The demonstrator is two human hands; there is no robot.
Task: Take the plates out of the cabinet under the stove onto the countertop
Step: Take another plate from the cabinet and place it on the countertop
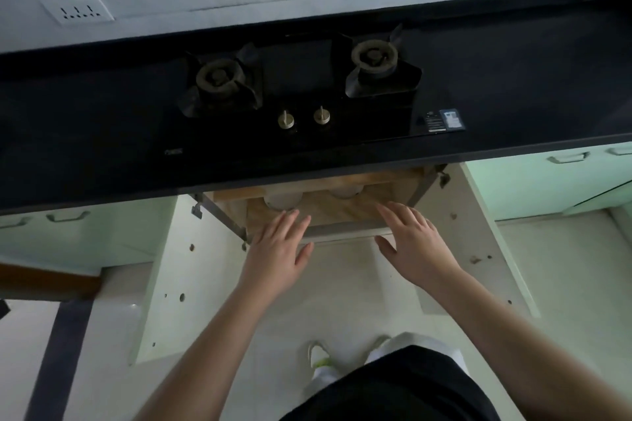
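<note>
— Plates, pale round ceramic ones: the near rims of two stacks [282,201] show on the wooden shelf [328,207] inside the open cabinet under the black glass two-burner stove [301,85], tucked back beneath the front edge of the dark stone surface [102,133]. The left stack is clearer; the right one [347,191] barely peeks out.

— So has anything come out?

— Not that I can see. The surface carries no plate on either side of the stove, so I judge the task is at its very start: both cabinet doors [164,270] hang wide, access is won, and every lift is left to do.

— And the hands?

— Both reach toward the shelf's front edge. The left hand [277,246] has straight, spread fingers [290,220] just short of the left stack, holding nothing. The right hand [410,243] is likewise flat with fingers [396,212] loose and apart, over the shelf's right half, gripping nothing.

— How many plates in all?

— Cannot tell; the surface's overhang hides most of each stack.
</note>
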